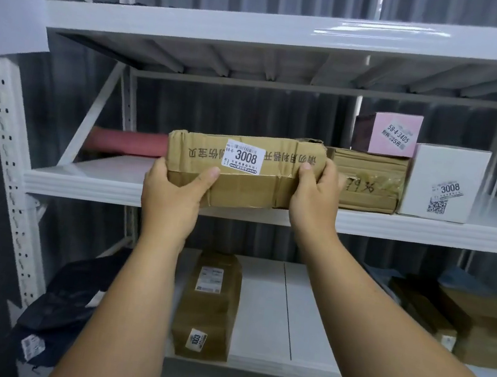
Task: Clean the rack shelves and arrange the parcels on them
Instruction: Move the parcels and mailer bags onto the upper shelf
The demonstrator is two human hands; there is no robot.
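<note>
I see both hands gripping a worn brown parcel labelled 3008 at the front edge of the middle shelf: my left hand holds its 9 o'clock end, my right hand its 3 o'clock end. At 3 o'clock of it sit another brown box, a pink box and a white box.

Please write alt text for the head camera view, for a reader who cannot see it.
Both hands, left hand and right hand, hold a worn cardboard box labelled 3008 at the middle shelf of a white rack. Beside it stand a brown box, a pink box and a white box.
</note>
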